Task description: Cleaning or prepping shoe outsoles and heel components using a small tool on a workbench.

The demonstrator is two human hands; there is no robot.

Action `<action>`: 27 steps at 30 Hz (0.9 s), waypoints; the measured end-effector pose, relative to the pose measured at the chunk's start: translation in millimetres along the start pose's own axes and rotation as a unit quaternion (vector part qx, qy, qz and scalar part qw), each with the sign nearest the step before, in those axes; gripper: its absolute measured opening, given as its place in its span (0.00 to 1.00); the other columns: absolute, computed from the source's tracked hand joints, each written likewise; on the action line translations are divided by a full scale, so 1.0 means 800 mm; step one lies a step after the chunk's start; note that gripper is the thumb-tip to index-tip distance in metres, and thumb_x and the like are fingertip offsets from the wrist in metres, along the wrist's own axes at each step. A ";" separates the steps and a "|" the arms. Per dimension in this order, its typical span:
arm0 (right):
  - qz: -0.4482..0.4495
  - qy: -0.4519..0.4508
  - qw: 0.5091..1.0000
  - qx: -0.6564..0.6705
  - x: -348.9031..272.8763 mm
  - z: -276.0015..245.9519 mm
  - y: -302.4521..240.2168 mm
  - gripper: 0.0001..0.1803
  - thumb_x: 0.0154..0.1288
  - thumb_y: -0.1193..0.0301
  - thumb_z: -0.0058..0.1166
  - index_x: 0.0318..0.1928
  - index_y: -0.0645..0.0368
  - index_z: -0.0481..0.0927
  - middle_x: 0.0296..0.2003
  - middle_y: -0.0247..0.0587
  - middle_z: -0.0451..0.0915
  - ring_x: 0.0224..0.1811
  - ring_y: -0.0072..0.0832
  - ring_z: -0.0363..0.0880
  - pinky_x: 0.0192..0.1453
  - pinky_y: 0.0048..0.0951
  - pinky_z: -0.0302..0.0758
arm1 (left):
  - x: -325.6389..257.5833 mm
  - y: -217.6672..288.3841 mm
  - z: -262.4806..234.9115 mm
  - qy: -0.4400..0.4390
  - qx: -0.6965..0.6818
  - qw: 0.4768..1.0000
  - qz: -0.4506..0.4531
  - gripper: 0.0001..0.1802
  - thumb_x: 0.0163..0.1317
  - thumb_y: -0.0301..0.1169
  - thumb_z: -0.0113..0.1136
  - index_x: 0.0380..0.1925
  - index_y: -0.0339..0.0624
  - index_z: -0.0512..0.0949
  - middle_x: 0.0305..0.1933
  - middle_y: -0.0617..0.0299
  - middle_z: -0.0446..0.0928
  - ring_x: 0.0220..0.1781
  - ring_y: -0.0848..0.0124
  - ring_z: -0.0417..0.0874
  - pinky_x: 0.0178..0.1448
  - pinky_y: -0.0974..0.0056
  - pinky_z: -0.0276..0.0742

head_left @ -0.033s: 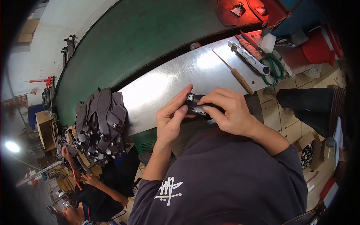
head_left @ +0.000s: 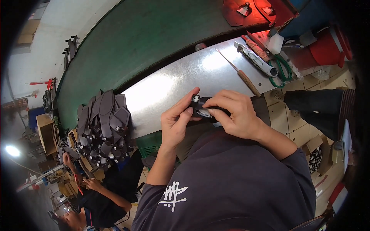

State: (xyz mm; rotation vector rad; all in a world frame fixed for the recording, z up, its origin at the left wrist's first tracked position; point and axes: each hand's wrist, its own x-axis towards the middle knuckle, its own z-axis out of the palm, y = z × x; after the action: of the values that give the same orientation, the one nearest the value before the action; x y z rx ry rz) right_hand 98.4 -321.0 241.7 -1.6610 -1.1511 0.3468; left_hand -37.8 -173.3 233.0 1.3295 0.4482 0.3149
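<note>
My left hand (head_left: 174,122) is closed round a dark strap piece (head_left: 201,103), thumb on one side and fingers on the other. A small shiny metal fitting shows at its upper end by my fingertips. From the other side, my right hand (head_left: 236,113) pinches the same piece between thumb and forefinger. A pale, shiny strip lies along its lower edge; I cannot make out what it is. The piece is held in front of my body, at the near edge of a metal-topped bench (head_left: 169,88). My palms and fingers hide much of it.
On the bench's right lie a wooden-handled awl (head_left: 246,80), a box cutter (head_left: 257,61) and green-handled scissors (head_left: 283,69). A heap of dark strap pieces (head_left: 105,119) with metal fittings sits at the left. Beyond is a green surface (head_left: 146,34); at lower left a co-worker (head_left: 102,200) handles something.
The dark strap piece has turned very slightly between my fingers. Both my hands stay in nearly the same place.
</note>
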 end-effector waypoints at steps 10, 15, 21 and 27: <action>-0.084 -0.001 0.991 -0.106 -0.001 0.003 -0.001 0.10 0.49 0.78 0.61 0.35 0.56 0.83 0.32 0.39 0.78 0.32 0.36 0.78 0.34 0.34 0.74 | -0.001 0.003 0.007 0.035 -0.025 0.997 -0.065 0.21 0.63 0.16 0.45 0.56 0.35 0.75 0.62 0.51 0.72 0.54 0.68 0.79 0.45 0.70 0.85; -0.107 -0.038 0.986 -0.120 0.001 0.000 0.002 0.10 0.48 0.77 0.62 0.35 0.56 0.83 0.34 0.39 0.77 0.34 0.36 0.78 0.36 0.34 0.74 | -0.001 0.000 0.000 0.020 -0.029 0.998 -0.058 0.21 0.60 0.14 0.50 0.55 0.33 0.75 0.60 0.52 0.75 0.52 0.72 0.80 0.44 0.72 0.83; -0.060 -0.089 0.992 -0.060 0.004 -0.006 0.001 0.12 0.46 0.75 0.63 0.36 0.55 0.82 0.35 0.40 0.75 0.36 0.37 0.77 0.39 0.34 0.72 | 0.000 -0.005 0.000 0.024 -0.025 0.997 -0.063 0.21 0.59 0.15 0.53 0.53 0.32 0.77 0.56 0.53 0.77 0.46 0.76 0.80 0.41 0.74 0.82; -0.010 -0.076 0.997 -0.026 -0.004 0.002 0.003 0.13 0.44 0.75 0.65 0.33 0.55 0.79 0.34 0.39 0.73 0.35 0.37 0.75 0.38 0.32 0.71 | 0.001 -0.006 0.003 0.035 -0.012 0.998 -0.049 0.20 0.59 0.15 0.53 0.52 0.32 0.77 0.56 0.53 0.77 0.44 0.78 0.81 0.40 0.74 0.81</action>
State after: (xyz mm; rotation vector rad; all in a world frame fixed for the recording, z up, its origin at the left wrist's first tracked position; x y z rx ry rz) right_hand 96.7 -322.4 237.8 -1.6908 -1.2988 0.4400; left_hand -36.3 -175.7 228.5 1.2707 0.5657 0.2846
